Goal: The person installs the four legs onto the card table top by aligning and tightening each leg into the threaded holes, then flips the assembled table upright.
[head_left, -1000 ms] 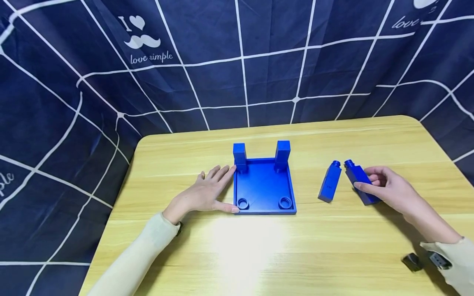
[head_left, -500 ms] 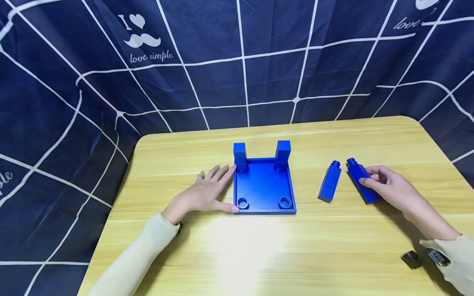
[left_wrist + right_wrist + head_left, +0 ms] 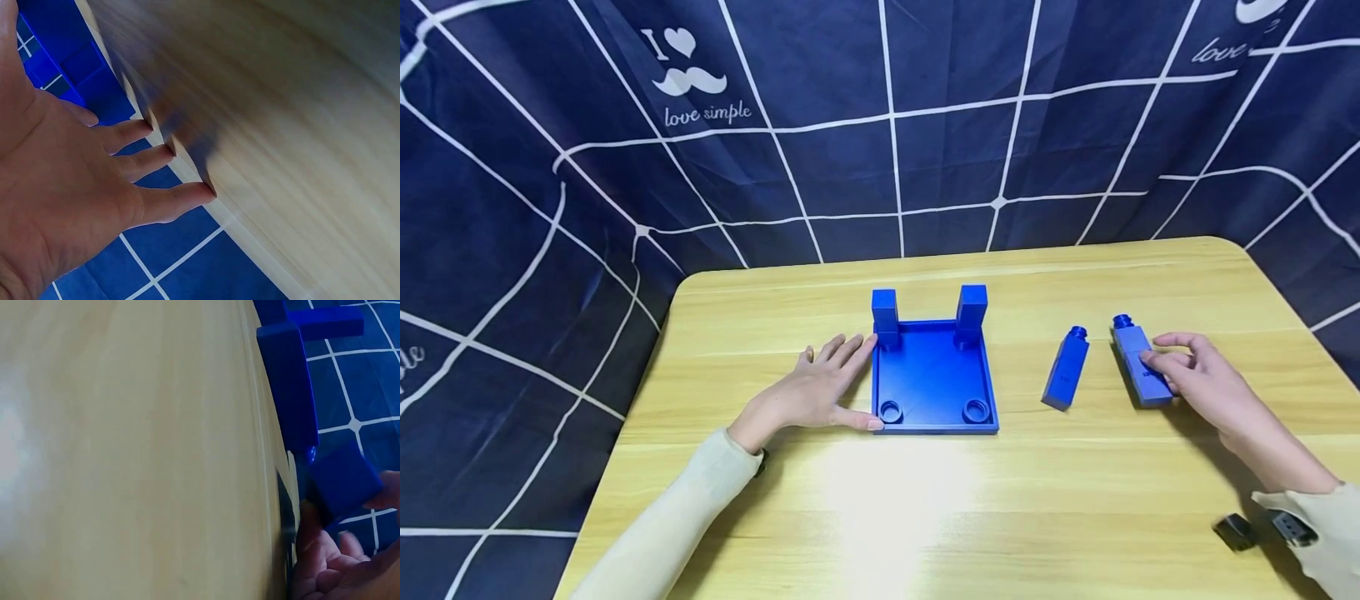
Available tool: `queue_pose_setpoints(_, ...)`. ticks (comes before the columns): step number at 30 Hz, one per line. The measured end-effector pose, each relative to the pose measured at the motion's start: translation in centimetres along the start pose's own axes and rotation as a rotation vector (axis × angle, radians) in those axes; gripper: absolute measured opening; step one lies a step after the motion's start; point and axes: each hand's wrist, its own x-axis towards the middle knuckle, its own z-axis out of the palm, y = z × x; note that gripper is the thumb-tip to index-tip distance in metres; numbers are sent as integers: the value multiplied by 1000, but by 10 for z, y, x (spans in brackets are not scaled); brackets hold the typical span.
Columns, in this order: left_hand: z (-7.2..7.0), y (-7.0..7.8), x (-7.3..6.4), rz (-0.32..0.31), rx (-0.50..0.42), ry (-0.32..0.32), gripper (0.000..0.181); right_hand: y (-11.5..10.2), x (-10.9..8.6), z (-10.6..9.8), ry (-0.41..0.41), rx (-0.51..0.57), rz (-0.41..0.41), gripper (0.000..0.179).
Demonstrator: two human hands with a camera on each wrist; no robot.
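Note:
A square blue tray-like base (image 3: 934, 375) with raised edges lies on the table. Two blue square legs (image 3: 972, 308) stand upright at its far corners, and round threaded sockets (image 3: 977, 411) show at the near ones. My left hand (image 3: 820, 392), fingers spread and straight, rests along the base's left edge with thumb and index finger touching it. On the right, my right hand (image 3: 1206, 379) pinches a blue square leg (image 3: 1137, 346) with a threaded end pointing away; the right wrist view shows its flat end (image 3: 345, 481). Another loose leg (image 3: 1066, 371) lies to its left.
The wooden table (image 3: 760, 517) has rounded far corners. A dark blue cloth with white grid lines (image 3: 835, 167) hangs behind and at the sides. A small black object (image 3: 1234, 532) appears near my right sleeve.
My right hand has shifted the pinched leg slightly right, away from the loose leg, and turned it so that a dark marking shows on its upper face. My left hand stays on the base.

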Motion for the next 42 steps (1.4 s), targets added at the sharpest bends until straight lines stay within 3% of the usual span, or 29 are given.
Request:
queue_pose_setpoints(2,0,0,0,2,1,0,125,1,0,1,19,88,5,16)
queue_pose_setpoints(5,-1,0,1,4,1,6,125,1,0,0,-3,276,-32,20)
queue_pose_setpoints(10,1,0,0,-7,3,-3,126,-1,2,1,-132,662,-127,31)
queue_pose_setpoints(18,2,-2,-1,0,0,3,125,-11,2,1,-255,1014,-138,43)
queue_pose_setpoints(23,2,-2,-1,4,-1,2,126,-16,-2,5,-396,1322,-190,48)
queue_pose_setpoints(28,2,-3,-1,-3,2,1,126,-19,-4,7,-519,1550,-208,50)
queue_pose_setpoints(31,2,-2,-1,-3,0,2,126,-19,-4,9,-558,1610,-221,51)
queue_pose_setpoints(36,2,-2,-1,0,0,2,126,-17,-5,11,-577,1622,-236,54)
queue_pose_setpoints(38,2,-2,-1,1,-1,4,125,-16,-7,11,-535,1536,-262,56)
queue_pose_setpoints(42,2,-2,-1,-1,-2,5,125,-15,-9,12,-391,1208,-347,65)
